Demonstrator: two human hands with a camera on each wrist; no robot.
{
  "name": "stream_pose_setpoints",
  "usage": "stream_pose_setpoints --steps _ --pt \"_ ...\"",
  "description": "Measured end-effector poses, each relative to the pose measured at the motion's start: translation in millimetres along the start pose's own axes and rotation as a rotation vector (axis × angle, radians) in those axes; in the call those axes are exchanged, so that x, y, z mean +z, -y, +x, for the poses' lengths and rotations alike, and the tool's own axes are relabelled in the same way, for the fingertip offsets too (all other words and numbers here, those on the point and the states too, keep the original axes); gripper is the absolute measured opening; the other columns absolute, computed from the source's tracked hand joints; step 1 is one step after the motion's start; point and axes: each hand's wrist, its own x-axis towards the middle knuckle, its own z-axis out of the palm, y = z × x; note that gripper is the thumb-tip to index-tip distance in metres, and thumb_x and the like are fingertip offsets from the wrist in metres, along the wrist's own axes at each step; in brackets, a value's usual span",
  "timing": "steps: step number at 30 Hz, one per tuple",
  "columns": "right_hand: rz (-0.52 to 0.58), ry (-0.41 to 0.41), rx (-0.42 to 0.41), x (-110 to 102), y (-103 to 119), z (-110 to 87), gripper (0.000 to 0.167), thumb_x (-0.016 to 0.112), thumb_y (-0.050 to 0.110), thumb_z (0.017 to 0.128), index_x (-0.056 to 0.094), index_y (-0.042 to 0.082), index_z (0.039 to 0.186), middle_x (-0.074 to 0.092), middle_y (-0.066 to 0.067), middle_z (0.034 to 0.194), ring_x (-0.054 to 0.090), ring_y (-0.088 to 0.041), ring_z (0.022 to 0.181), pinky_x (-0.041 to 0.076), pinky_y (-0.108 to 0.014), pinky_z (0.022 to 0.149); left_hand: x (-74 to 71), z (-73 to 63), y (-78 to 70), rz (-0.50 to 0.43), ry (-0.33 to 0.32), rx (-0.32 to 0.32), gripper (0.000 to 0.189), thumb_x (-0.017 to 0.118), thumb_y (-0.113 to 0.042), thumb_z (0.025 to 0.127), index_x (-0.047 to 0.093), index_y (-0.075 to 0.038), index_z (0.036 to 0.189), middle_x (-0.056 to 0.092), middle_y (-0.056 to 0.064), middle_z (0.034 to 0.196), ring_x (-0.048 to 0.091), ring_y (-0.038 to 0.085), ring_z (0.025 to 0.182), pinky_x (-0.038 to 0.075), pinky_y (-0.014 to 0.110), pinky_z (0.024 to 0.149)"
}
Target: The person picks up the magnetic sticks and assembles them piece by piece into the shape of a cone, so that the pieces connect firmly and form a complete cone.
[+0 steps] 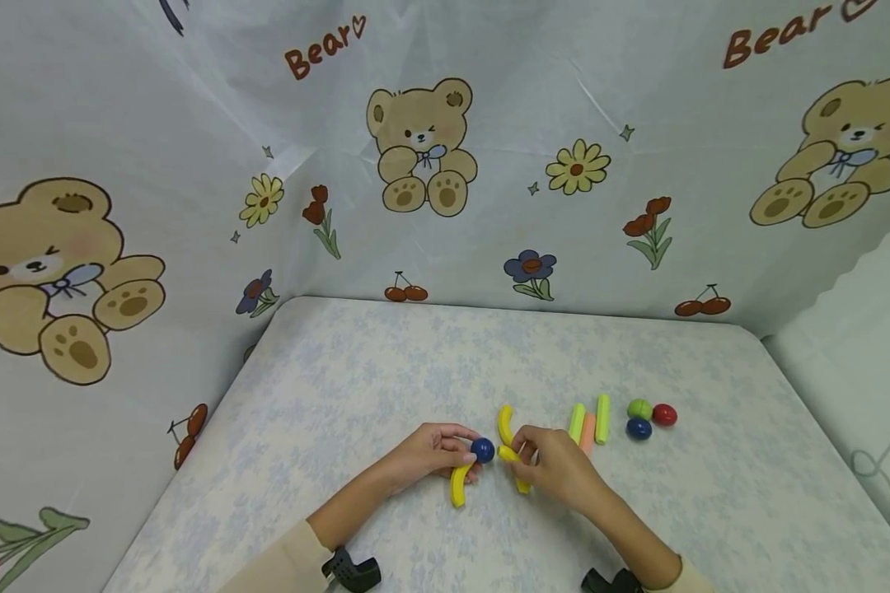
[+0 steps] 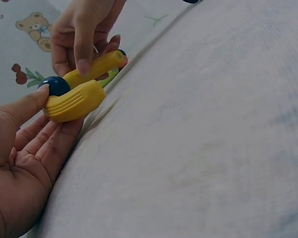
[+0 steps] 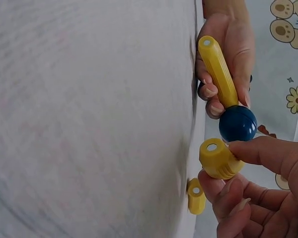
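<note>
Midway between the surface's [image 1: 415, 350] side edges: left hand [image 1: 436, 451] gripping yellow stick [image 1: 457, 488] and blue ball [image 1: 483, 450], right hand [image 1: 558, 465] pinching second stick [image 3: 217, 163].
Ball is risking rolling away, should left thumb [image 2: 31, 105] slacken.

The left forearm [image 1: 358, 504] and right forearm [image 1: 626, 527] slant inward toward each other. The left hand [image 1: 432, 450] pinches between thumb and fingers, palm showing in its wrist view; near it, the right hand [image 1: 559, 464] pinches too, fingers bent.
</note>
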Motion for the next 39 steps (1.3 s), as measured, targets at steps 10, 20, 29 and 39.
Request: stream_pose_setpoints --steps 10,20,29,39 --pt "-0.012 0.007 -0.026 3.8 -0.4 -1.0 0.015 0.083 0.005 0.082 0.07 0.009 0.088 0.064 0.006 0.074 0.056 -0.006 0.062 0.049 -0.021 0.054 2.2 1.5 0.8 0.01 0.003 -0.013 0.033 0.067 -0.01 0.099 0.062 -0.004 0.131 0.073 0.021 0.106 0.075 0.027 0.091 0.061 0.038 0.08" --pt "-0.008 0.05 -0.066 5.7 1.3 -1.1 0.013 0.081 0.006 0.085 0.072 0.012 0.093 0.068 0.005 0.079 0.054 -0.003 0.059 0.048 -0.022 0.051 5.9 0.8 -0.9 0.129 -0.048 0.023 0.032 0.073 -0.023 0.096 0.068 -0.006 0.123 0.074 0.013 0.107 0.073 0.026 0.097 0.06 0.032 0.081" --pt "-0.015 0.098 -0.095 8.3 1.7 0.1 0.013 0.082 0.01 0.086 0.073 0.013 0.095 0.069 0.006 0.08 0.055 -0.003 0.06 0.048 -0.023 0.052 8.5 -4.2 -4.0 0.521 -0.077 0.173 0.025 0.077 -0.027 0.093 0.076 -0.02 0.117 0.074 -0.008 0.1 0.051 0.006 0.064 0.043 0.018 0.056" --pt "0.024 0.162 -0.089 3.7 2.9 -1.2 0.018 0.084 0.008 0.083 0.072 0.01 0.097 0.068 0.005 0.081 0.059 -0.008 0.065 0.051 -0.023 0.058 2.8 -6.9 -2.0 0.589 -0.065 0.213 0.026 0.079 -0.028 0.091 0.076 -0.022 0.117 0.069 -0.007 0.092 0.051 0.006 0.064 0.043 0.019 0.056"
